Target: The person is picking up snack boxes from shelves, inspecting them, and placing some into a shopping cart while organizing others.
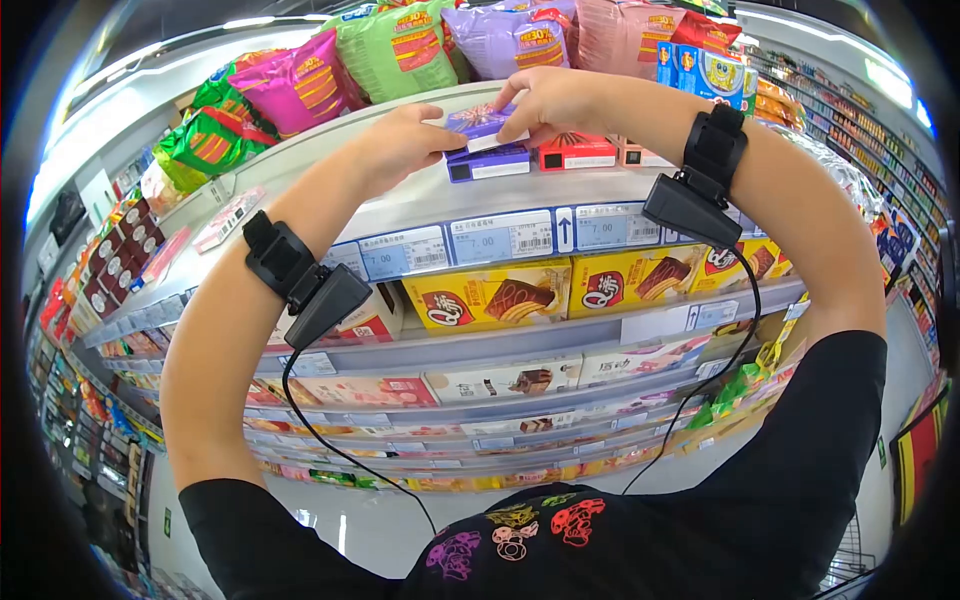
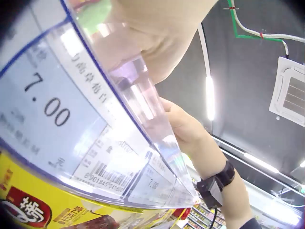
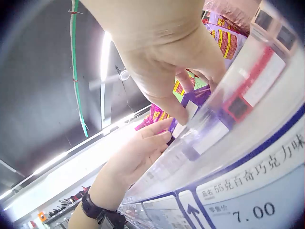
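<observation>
Both hands are at a small purple snack box (image 1: 478, 122) on the top shelf. My right hand (image 1: 555, 105) pinches its right end, thumb along the front and fingers at the back. At its left end, my left hand (image 1: 405, 145) holds the box with fingertips and thumb around the corner, which shows in the right wrist view beside the left hand (image 3: 138, 150). A second purple box (image 1: 490, 164) sits directly below the held one. Just to the right is a red box (image 1: 577, 152). In the left wrist view the clear shelf lip blurs the boxes.
Large snack bags, including a green bag (image 1: 395, 50) and a purple bag (image 1: 510, 40), stand behind the shelf. Price tags (image 1: 500, 237) line its front edge. Yellow cake boxes (image 1: 490, 297) fill the shelf below. A pink-and-white box (image 1: 230, 220) lies at the left.
</observation>
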{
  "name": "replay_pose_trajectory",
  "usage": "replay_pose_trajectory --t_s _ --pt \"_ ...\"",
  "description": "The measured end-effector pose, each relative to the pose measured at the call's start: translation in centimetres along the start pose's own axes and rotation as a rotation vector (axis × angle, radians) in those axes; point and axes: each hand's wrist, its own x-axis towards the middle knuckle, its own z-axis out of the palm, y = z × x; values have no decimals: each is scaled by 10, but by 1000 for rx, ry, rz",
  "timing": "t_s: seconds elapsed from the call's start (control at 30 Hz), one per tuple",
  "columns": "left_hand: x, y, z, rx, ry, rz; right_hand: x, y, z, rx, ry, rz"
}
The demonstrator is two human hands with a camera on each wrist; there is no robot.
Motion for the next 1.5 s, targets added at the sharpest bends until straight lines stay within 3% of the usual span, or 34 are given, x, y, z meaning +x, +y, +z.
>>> replay_pose_trajectory --t_s 0.27,0.57,0.77,1.1,1.17,1.27,1.33,1.37,1.4,1.43,1.5 --pt "4 -6 0 133 21 1 9 8 -3 -259 29 11" --pt "11 -11 -1 275 -59 85 13 15 -5 -279 -3 -30" --pt "5 -4 3 271 -46 3 9 14 -5 -249 0 -35" --pt "2 -3 0 359 -37 42 0 11 -6 -238 -45 -55" --pt "-4 3 2 438 -14 39 2 12 -5 -312 -29 -138" --pt "7 -2 -14 669 196 246 -5 4 -18 -536 19 -67" --pt "21 -4 -36 758 289 348 -37 -3 -24 -556 34 -122" --pt "27 -1 -48 777 336 400 -51 -1 -29 -543 50 -258" --pt "32 1 -54 776 373 463 -32 9 -34 -697 152 -253" --pt "20 10 -46 540 329 504 -44 3 -30 -789 223 -237" --pt "-2 29 -17 531 394 699 -80 6 -17 -799 484 -394"
